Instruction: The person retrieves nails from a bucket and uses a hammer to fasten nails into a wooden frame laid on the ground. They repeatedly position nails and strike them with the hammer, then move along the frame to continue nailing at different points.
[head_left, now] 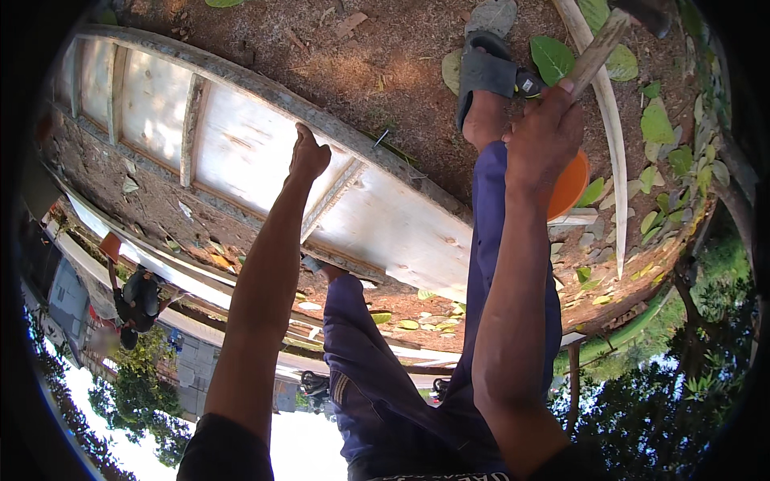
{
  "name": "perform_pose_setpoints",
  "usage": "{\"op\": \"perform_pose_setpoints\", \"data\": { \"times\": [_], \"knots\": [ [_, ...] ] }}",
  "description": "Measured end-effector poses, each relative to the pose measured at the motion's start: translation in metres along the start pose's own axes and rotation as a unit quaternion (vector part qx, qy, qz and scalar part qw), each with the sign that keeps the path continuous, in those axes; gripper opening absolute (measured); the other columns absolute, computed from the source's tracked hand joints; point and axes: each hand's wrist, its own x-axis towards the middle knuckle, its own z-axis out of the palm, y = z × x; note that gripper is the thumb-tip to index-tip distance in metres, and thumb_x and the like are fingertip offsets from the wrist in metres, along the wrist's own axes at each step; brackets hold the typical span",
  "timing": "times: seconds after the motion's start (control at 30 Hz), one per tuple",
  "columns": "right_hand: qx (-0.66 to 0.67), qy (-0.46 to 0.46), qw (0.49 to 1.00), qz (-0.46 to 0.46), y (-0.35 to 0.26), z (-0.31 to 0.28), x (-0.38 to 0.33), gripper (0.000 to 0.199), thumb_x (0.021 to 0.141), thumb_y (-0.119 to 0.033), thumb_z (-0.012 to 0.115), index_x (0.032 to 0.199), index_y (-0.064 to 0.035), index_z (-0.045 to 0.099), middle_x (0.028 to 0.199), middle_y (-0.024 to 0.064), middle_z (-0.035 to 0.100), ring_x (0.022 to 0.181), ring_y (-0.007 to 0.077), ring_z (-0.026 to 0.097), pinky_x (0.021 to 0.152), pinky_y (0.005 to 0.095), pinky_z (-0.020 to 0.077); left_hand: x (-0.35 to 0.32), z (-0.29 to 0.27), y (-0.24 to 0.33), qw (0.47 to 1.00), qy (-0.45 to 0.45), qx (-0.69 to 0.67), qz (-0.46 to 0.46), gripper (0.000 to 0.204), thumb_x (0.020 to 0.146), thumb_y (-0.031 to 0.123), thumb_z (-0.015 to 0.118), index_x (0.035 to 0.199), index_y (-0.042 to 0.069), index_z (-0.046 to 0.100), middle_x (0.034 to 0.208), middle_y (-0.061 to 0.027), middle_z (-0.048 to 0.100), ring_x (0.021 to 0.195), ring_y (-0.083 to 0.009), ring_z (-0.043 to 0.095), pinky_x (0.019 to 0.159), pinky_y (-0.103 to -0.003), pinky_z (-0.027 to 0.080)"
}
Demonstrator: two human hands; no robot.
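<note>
My right hand is closed round the wooden handle of a hammer, its dark head raised at the upper right. Below my left forearm lies a long wooden frame with crosspieces and a pale board panel. At the frame's far rail, my left hand has its thumb apart from the forefinger; the other fingers are partly hidden. To the right of that hand, a nail sticks up from the rail, tilted.
My sandalled foot stands beyond the rail, beside a black and yellow object. An orange container sits partly behind my right wrist. A long pale wood strip curves along the right. Another person is at the left.
</note>
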Motion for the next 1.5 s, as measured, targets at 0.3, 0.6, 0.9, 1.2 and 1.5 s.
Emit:
{"op": "perform_pose_setpoints", "data": {
  "times": [0.3, 0.6, 0.9, 1.2, 1.5],
  "knots": [
    [-0.285, -0.319, 0.901, 0.067, 0.133, 0.05, -0.101, 0.037, 0.1, -0.028, 0.045, 0.097, 0.004, 0.061, 0.081, 0.0271, 0.065, 0.081, 0.0436, 0.066, 0.073, 0.0506, 0.0523, 0.013, 0.0, 0.0, 0.999, -0.046, 0.021, -0.02, 0.093, 0.085, 0.022, 0.056, 0.149, -0.01, -0.004, 0.124, -0.0378, 0.054, 0.111, -0.0446, 0.059, 0.092, -0.045, 0.048],
    [0.099, 0.074, 0.986, -0.11, 0.077, 0.022, -0.007, 0.042, 0.103, -0.039, 0.041, 0.085, -0.0023, 0.049, 0.06, 0.0032, 0.044, 0.048, 0.0165, 0.051, 0.043, 0.0326, 0.0404, 0.015, -0.01, 0.014, 0.996, -0.073, 0.011, -0.051, 0.091, 0.085, 0.024, 0.053, 0.151, -0.002, -0.004, 0.116, -0.0354, 0.059, 0.104, -0.0455, 0.062, 0.089, -0.046, 0.049],
    [-0.065, -0.11, 0.988, 0.091, 0.085, 0.012, -0.058, 0.048, 0.102, -0.037, 0.04, 0.09, 0.0056, 0.06, 0.075, 0.0277, 0.06, 0.072, 0.0423, 0.061, 0.071, 0.05, 0.0452, 0.002, -0.039, 0.033, 0.978, -0.181, -0.04, -0.096, 0.087, 0.082, 0.012, 0.047, 0.15, -0.008, -0.003, 0.151, -0.0291, 0.032, 0.132, -0.0426, 0.043, 0.111, -0.043, 0.037],
    [-0.279, -0.319, 0.895, 0.137, 0.147, 0.056, -0.125, 0.039, 0.103, -0.034, 0.041, 0.099, 0.0032, 0.05, 0.078, 0.0293, 0.062, 0.078, 0.0455, 0.065, 0.07, 0.0536, 0.0503, 0.009, -0.038, 0.044, 0.976, -0.192, -0.053, -0.092, 0.088, 0.083, 0.014, 0.047, 0.15, -0.007, -0.006, 0.144, -0.0332, 0.04, 0.128, -0.0438, 0.048, 0.108, -0.043, 0.039],
    [0.124, -0.019, 0.992, 0.017, 0.01, -0.003, -0.003, 0.044, 0.103, -0.036, 0.042, 0.086, 0.0038, 0.051, 0.063, 0.0147, 0.052, 0.058, 0.0266, 0.053, 0.057, 0.0383, 0.0431, 0.004, -0.036, 0.025, 0.974, -0.194, -0.063, -0.103, 0.088, 0.083, 0.014, 0.046, 0.152, -0.002, -0.007, 0.146, -0.0317, 0.038, 0.13, -0.044, 0.046, 0.11, -0.044, 0.037]
  ]
}}
